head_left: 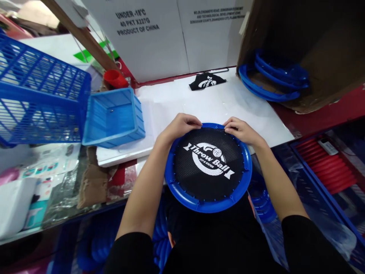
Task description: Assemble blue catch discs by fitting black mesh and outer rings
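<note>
A round blue plastic hoop (pixel 182 192) with black mesh printed "Throw Ball" (pixel 208 161) rests tilted against the edge of the white table (pixel 228 104), in front of me. My left hand (pixel 180 127) has its fingers curled and pinched on the hoop's far rim at the upper left. On the same far rim, just right of centre, my right hand (pixel 241 130) pinches the mesh edge with closed fingers. The two hands are close together, a small gap between them.
A folded black mesh piece (pixel 207 81) lies at the table's back. Several blue hoops (pixel 270 78) sit in a brown carton (pixel 319 57) at right. A small blue bin (pixel 112 116), a large blue wire basket (pixel 40 99) and a red cup (pixel 115 79) stand left. White cartons (pixel 171 34) form the back wall.
</note>
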Available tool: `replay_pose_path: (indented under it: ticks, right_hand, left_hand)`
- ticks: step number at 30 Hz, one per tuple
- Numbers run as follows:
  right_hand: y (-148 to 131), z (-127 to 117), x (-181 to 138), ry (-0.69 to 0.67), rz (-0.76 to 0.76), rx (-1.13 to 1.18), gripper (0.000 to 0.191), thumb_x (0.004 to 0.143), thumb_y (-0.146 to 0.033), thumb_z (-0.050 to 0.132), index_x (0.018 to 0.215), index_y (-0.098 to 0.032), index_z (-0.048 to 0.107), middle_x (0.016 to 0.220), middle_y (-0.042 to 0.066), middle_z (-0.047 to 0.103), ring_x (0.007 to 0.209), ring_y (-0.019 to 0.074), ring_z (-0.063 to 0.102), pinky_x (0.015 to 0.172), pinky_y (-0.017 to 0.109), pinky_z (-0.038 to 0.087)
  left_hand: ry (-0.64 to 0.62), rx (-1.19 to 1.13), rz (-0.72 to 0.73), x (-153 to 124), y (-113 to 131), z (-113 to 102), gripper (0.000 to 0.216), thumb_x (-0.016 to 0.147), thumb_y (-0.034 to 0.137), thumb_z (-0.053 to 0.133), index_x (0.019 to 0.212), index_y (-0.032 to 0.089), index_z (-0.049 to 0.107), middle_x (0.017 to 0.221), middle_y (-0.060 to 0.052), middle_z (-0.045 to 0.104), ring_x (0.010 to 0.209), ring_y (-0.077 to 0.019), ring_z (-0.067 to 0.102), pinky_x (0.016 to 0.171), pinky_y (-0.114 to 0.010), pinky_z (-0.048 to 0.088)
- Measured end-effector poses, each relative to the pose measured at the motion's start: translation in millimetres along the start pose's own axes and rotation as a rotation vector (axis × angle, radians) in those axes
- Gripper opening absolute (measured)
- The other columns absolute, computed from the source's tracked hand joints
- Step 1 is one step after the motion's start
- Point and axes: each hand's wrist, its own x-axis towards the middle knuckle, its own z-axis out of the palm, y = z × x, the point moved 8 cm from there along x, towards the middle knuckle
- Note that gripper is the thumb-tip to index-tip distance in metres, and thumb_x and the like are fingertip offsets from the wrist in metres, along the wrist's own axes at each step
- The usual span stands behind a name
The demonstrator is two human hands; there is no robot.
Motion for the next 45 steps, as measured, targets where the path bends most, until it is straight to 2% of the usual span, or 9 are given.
replay_pose_path:
  ticks: [7,14,19,26,33,39,45]
  right_hand:
    - [-6.2,-0.1,-4.1,-0.032,0.004,-0.001,0.020,0.102,-0.039,0.063,0.091,-0.026,0.073,0.119,0.009,0.070,0.110,0.0282,0.068,0.104,0.052,0.054]
    - [-4.6,2.9,-3.6,-0.045,0.006,-0.002,0.021,0.103,-0.039,0.061,0.091,-0.026,0.072,0.121,0.009,0.069,0.113,0.0288,0.067,0.105,0.052,0.054]
    - [-5.6,3.8,-3.4,-0.011,-0.010,-0.019,0.020,0.103,-0.037,0.061,0.091,-0.026,0.071,0.118,0.009,0.070,0.109,0.0281,0.068,0.102,0.051,0.055]
    - [-6.7,1.9,-3.4,-0.006,-0.021,-0.046,0.019,0.103,-0.036,0.059,0.091,-0.026,0.071,0.117,0.009,0.072,0.108,0.0278,0.069,0.099,0.050,0.056]
    - [-10.2,-0.3,-4.9,-0.039,0.012,-0.068,0.019,0.102,-0.035,0.060,0.088,-0.027,0.070,0.122,0.008,0.073,0.109,0.0275,0.069,0.100,0.050,0.056]
    - [-10.1,1.1,-3.4,-0.010,-0.018,-0.068,0.020,0.102,-0.035,0.060,0.089,-0.026,0.071,0.118,0.010,0.074,0.106,0.0278,0.070,0.097,0.049,0.056]
    - [-6.5,-0.4,-4.1,0.016,-0.026,-0.058,0.020,0.103,-0.034,0.060,0.089,-0.026,0.073,0.118,0.008,0.077,0.108,0.0260,0.071,0.100,0.048,0.055]
  left_hand:
    - [0.070,0.040,0.040,-13.0,6.2,-3.0,0.014,0.085,0.030,0.076,0.093,0.020,0.084,0.095,-0.007,0.084,0.091,-0.0212,0.078,0.089,-0.037,0.064]
    - [-0.007,0.055,0.034,-17.8,6.8,-3.3,0.020,0.091,0.022,0.065,0.101,0.022,0.083,0.100,-0.006,0.084,0.094,-0.0195,0.078,0.091,-0.035,0.063]
    - [0.005,0.171,0.119,-18.6,14.2,-0.7,0.022,0.093,0.019,0.063,0.103,0.021,0.082,0.100,-0.006,0.084,0.091,-0.0185,0.078,0.087,-0.033,0.063]
    - [0.026,0.402,0.265,-25.0,31.2,2.6,0.023,0.098,0.019,0.058,0.100,0.022,0.080,0.100,-0.008,0.082,0.094,-0.0202,0.075,0.090,-0.036,0.060]
    - [-0.001,0.421,0.239,-26.3,31.8,6.4,0.026,0.098,0.018,0.056,0.103,0.023,0.081,0.102,-0.007,0.082,0.094,-0.0204,0.075,0.091,-0.036,0.060]
    - [-0.004,0.487,0.242,-27.0,27.1,11.6,0.037,0.097,0.011,0.053,0.121,0.022,0.079,0.121,-0.010,0.081,0.110,-0.0228,0.075,0.101,-0.040,0.060]
    - [-0.014,0.593,0.249,-27.1,23.9,15.6,0.040,0.099,0.009,0.049,0.122,0.021,0.078,0.110,-0.012,0.081,0.104,-0.0247,0.075,0.097,-0.042,0.060]
